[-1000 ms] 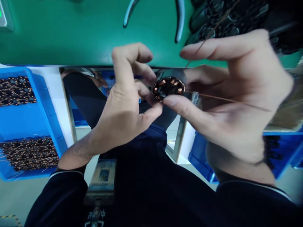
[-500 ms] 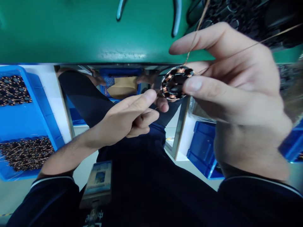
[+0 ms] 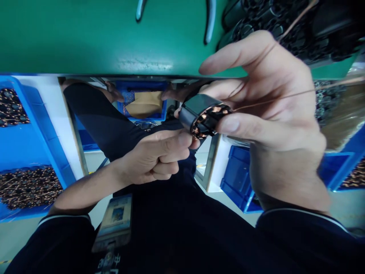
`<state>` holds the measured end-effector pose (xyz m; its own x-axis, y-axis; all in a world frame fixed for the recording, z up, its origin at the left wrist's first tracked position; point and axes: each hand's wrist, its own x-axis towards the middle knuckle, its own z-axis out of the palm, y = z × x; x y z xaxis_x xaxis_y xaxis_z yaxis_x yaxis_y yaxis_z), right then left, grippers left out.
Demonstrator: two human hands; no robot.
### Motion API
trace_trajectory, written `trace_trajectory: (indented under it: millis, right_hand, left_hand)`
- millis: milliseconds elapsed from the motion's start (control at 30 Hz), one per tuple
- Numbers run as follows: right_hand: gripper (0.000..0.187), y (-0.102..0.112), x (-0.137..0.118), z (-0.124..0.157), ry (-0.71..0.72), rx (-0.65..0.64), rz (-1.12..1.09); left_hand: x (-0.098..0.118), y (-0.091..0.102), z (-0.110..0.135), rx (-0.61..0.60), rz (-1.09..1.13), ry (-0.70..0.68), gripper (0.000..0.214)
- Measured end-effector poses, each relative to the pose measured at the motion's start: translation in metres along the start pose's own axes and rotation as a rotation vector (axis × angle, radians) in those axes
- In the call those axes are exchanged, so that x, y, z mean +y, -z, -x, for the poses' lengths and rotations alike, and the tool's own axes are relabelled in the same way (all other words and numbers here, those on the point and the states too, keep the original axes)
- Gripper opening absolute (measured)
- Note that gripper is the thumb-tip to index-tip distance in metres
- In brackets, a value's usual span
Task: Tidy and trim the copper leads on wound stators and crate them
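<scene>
My right hand (image 3: 273, 91) grips a motor stator (image 3: 211, 114) between thumb and fingers, its index finger stretched away. The stator is a black ring with copper windings, tilted so its smooth dark outer wall shows. A long copper wire (image 3: 265, 103) runs from it across my right palm and off to the right. My left hand (image 3: 159, 154) is closed, thumb pressed on curled fingers, at the stator's lower left edge. Its fingertips hide most of what they pinch; a thin copper wire showed there a moment earlier.
A green worktop (image 3: 85, 38) holds blue tool handles (image 3: 210, 23) and several black cylindrical parts (image 3: 256, 30). Blue bins (image 3: 51, 129) with wound parts stand at the left, another blue bin (image 3: 235, 175) at the right. Across the bench, another person's legs (image 3: 88, 110) flank a blue box (image 3: 164, 110).
The stator has turned in my right hand, bringing its outer wall into view. My left fingers have curled tighter and meet its lower edge. One wire strand now leans further right.
</scene>
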<state>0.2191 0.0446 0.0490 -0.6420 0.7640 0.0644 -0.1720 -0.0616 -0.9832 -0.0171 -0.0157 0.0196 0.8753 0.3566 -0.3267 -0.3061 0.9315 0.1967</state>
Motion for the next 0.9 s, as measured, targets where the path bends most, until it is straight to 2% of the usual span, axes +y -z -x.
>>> trace_trajectory:
  millis: [167,233,300,367,467,533,600,667,700,733,767,800,833,900]
  right_hand:
    - [0.063,-0.001,-0.006,0.003,-0.007,0.086,0.149]
    - [0.062,-0.006,-0.009,0.007,0.013,0.129,0.193]
    - [0.063,-0.015,-0.010,0.011,-0.032,0.222,0.228]
    - [0.069,-0.026,-0.008,0.015,-0.133,0.357,0.232]
    - [0.076,-0.041,0.000,0.014,-0.234,0.455,0.155]
    - [0.075,-0.049,0.006,0.011,-0.277,0.499,0.081]
    - [0.074,-0.054,0.012,0.008,-0.321,0.544,0.006]
    - [0.071,-0.057,0.016,0.008,-0.367,0.593,-0.059]
    - [0.067,-0.058,0.018,0.008,-0.384,0.620,-0.088]
    - [0.061,-0.058,0.019,0.010,-0.389,0.649,-0.117]
    - [0.054,-0.057,0.019,0.011,-0.384,0.677,-0.142]
    - [0.048,-0.056,0.018,0.013,-0.364,0.692,-0.158]
    - [0.043,-0.052,0.018,0.014,-0.329,0.689,-0.161]
    - [0.038,-0.041,0.015,0.014,-0.234,0.630,-0.108]
  left_hand:
    - [-0.004,-0.002,0.000,-0.053,0.008,-0.038,0.037]
    - [-0.002,-0.004,0.002,-0.013,-0.037,-0.061,0.033]
    - [0.003,-0.003,0.006,0.087,-0.171,-0.110,0.034]
    - [0.014,0.001,0.010,0.225,-0.503,-0.278,0.036]
    - [0.042,0.011,0.016,0.402,-1.198,-0.576,0.037]
    - [0.063,0.013,0.018,0.392,-1.506,-0.591,0.041]
    - [0.077,0.006,0.020,0.319,-1.779,-0.548,0.048]
    - [0.074,-0.007,0.026,0.256,-2.133,-0.647,0.047]
    - [0.066,-0.014,0.029,0.218,-2.252,-0.790,0.038]
    - [0.054,-0.018,0.032,0.202,-2.303,-0.919,0.023]
    - [0.040,-0.019,0.034,0.079,-2.292,-1.039,0.013]
    - [0.027,-0.017,0.033,0.077,-2.184,-1.103,0.017]
    - [0.015,-0.011,0.031,0.168,-2.016,-1.028,0.017]
    - [0.000,0.005,0.019,0.288,-1.502,-0.702,0.017]
